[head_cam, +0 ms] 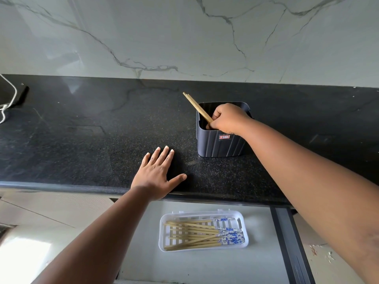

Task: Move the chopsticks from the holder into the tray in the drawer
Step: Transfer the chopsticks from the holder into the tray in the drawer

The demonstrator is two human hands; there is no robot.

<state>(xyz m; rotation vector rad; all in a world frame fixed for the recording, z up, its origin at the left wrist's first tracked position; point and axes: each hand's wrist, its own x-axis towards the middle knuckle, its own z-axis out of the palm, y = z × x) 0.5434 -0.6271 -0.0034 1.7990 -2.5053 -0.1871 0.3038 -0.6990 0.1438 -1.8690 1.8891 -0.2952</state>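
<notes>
From the head camera, a dark speckled stone bench (82, 140) runs across the middle, with a white marble-veined wall (184, 37) rising behind it. On the bench stands a dark grey, ribbed, squarish chopstick holder (220, 144) with a small red label on its near face. The right hand (226, 118) reaches over the holder's open top, its grip curled tight around a small bunch of pale wooden chopsticks (195, 105) whose free ends slant up and to the left, out past the holder's rim. How many sticks are in that bunch is hard to tell; two or three ends show. Their lower ends are hidden behind the hand and inside the holder.

The left hand (158, 177) lies flat on the bench near its front edge, left of the holder and apart from it, fingers spread and thumb out, holding nothing.

Below the bench edge an open drawer (205, 267) with a pale grey floor is pulled out. In it sits a white slotted plastic tray (164, 226), and a loose bundle of chopsticks (194, 234) lies lengthwise inside, plain tips to the left, blue-and-white patterned ends to the right.

At the far left of the bench, a white cord (10, 99) trails over a dark object.
</notes>
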